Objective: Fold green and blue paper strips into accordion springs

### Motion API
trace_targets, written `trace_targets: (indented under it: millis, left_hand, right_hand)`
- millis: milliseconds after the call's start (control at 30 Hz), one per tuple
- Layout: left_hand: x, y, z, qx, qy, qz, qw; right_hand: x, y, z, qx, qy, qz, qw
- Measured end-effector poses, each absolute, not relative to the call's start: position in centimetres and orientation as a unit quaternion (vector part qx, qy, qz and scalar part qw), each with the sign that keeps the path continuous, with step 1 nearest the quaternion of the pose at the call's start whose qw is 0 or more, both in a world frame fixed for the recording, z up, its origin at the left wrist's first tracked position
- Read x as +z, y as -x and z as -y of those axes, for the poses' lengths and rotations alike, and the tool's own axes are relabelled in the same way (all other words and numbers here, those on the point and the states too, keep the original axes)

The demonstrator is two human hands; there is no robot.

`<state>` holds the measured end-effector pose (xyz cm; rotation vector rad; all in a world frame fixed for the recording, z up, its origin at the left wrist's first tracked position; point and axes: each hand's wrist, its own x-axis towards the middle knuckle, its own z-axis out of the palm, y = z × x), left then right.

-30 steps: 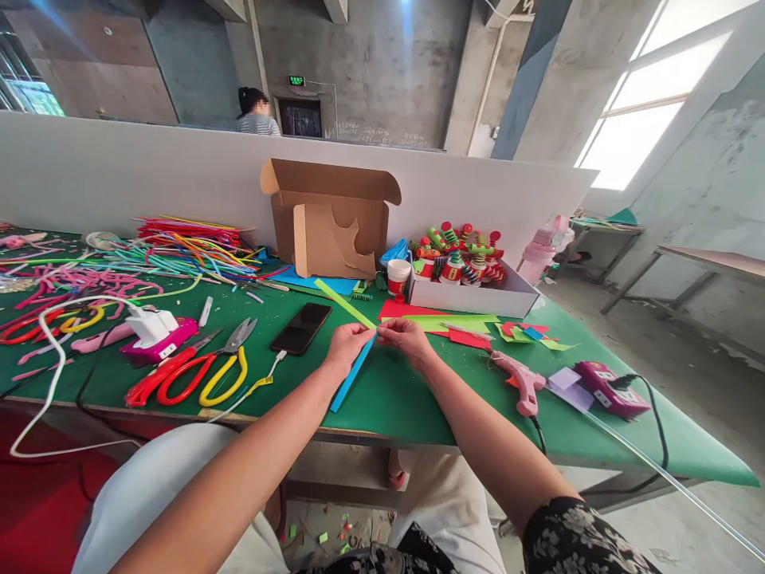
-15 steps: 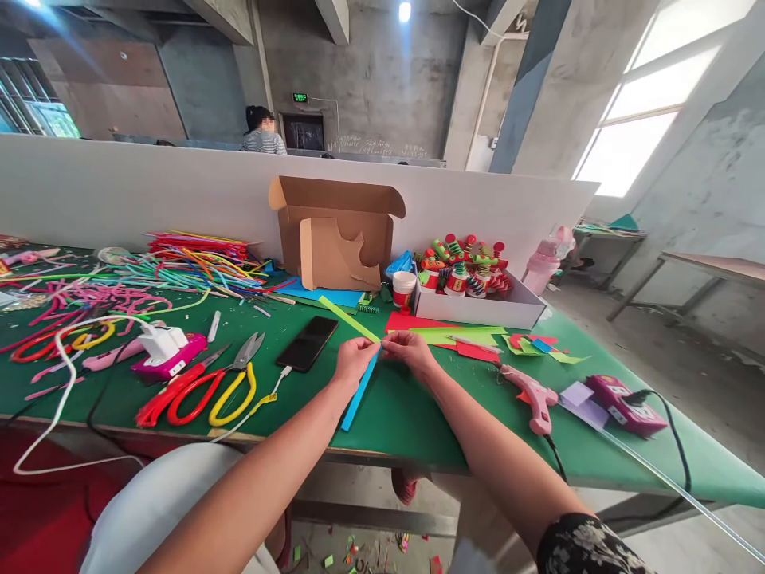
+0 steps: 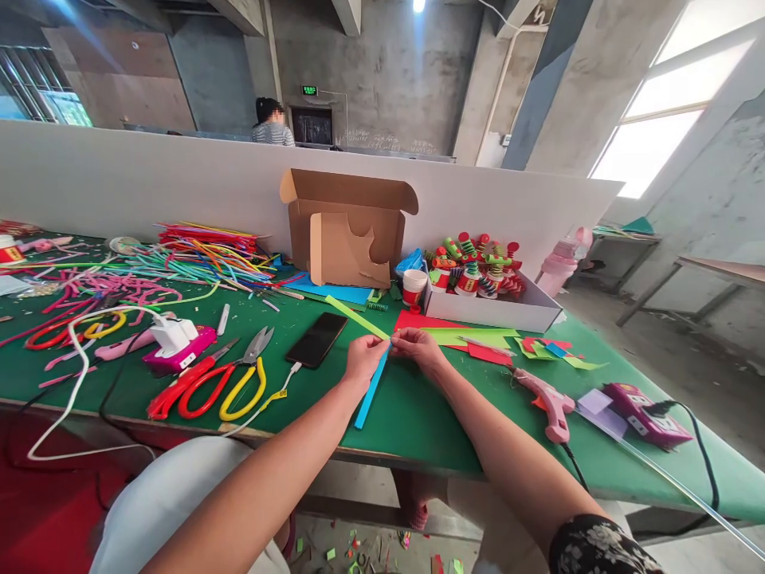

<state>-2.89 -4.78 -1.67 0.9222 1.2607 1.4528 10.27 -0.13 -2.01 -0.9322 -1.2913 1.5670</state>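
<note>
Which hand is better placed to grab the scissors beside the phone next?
Left, probably: the left hand is nearer the scissors; the right hand lies beyond it. Both seem to pinch coloured strips.

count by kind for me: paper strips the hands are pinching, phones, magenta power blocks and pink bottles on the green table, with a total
Green paper strip: 1
Blue paper strip: 1
Phone: 1
Magenta power blocks: 2
Pink bottle: 1
Total: 6
</note>
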Motion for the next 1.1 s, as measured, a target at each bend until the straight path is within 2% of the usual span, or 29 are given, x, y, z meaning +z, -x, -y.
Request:
trace_targets:
  millis: [1100]
  left_hand:
    - [-2.4,3.3,5.1,0.616,-0.387,-0.547,0.415]
  right_hand:
    - [-1.6,-9.5,0.0,0.629,0.355,0.547,0.423]
